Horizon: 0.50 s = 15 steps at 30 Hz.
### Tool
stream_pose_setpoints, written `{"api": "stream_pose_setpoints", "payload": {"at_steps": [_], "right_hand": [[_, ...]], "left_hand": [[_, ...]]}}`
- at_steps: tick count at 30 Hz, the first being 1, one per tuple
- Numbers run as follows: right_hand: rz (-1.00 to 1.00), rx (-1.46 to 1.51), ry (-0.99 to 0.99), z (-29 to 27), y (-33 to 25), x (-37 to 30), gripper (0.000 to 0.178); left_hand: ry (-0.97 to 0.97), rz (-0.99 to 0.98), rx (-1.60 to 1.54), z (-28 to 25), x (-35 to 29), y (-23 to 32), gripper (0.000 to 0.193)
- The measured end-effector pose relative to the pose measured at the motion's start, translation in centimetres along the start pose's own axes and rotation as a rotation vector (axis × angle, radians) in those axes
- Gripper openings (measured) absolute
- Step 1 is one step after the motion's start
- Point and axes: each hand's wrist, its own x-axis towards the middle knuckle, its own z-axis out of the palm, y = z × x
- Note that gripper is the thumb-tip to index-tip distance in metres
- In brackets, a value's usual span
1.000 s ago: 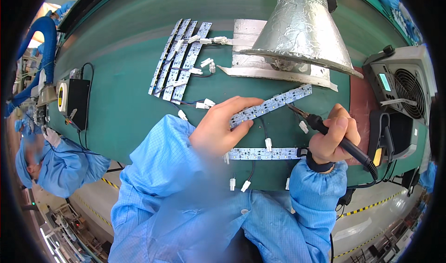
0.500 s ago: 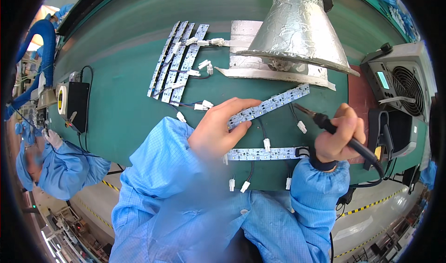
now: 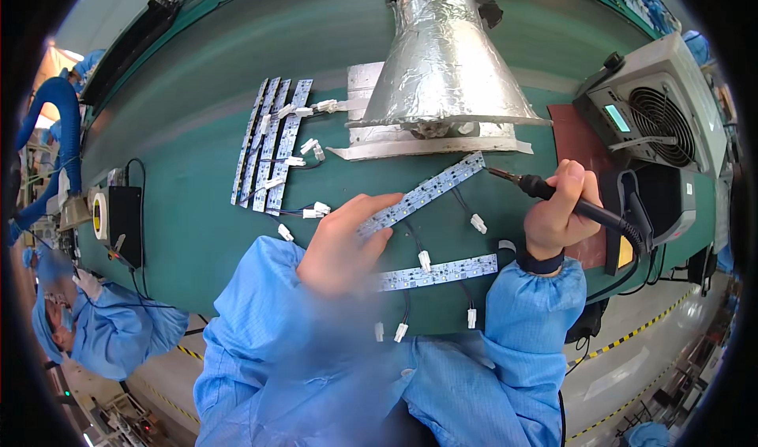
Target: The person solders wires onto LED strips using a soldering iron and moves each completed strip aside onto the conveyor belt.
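My left hand (image 3: 347,238) grips the near left end of a white LED circuit board strip (image 3: 430,190) between thumb and fingers. The strip slants up to the right, with thin wires and white connectors hanging from its lower side. In my right hand (image 3: 562,210) is a soldering iron (image 3: 537,186) with a black handle, held like a pen. Its tip points left, close beside the strip's far right end; whether they touch I cannot tell. A second LED strip (image 3: 442,273) lies nearer to me on the green mat, partly behind my left wrist, with wired connectors along it.
Several LED strips (image 3: 272,143) lie side by side at the left. A foil-covered fume hood (image 3: 450,60) stands at the back. On the right are a grey machine with a fan (image 3: 659,107) and an iron holder (image 3: 632,210). A black box (image 3: 125,222) stands far left; a person (image 3: 118,309) sits beyond.
The whole view has shifted. The iron's tip has moved from beside the strip's lower edge to just off its right end. My left hand keeps its grip on the strip.
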Motion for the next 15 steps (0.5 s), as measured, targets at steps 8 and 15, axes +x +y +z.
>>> {"api": "stream_pose_setpoints", "payload": {"at_steps": [8,15], "right_hand": [[-0.021,-0.007,-0.047,-0.01,0.2,0.13,0.035],[-0.051,-0.016,-0.042,0.06,0.46,0.19,0.035]], "left_hand": [[0.0,-0.005,-0.005,0.1,0.09,-0.2,0.039],[0.02,0.008,-0.006,0.3,0.08,-0.38,0.041]]}}
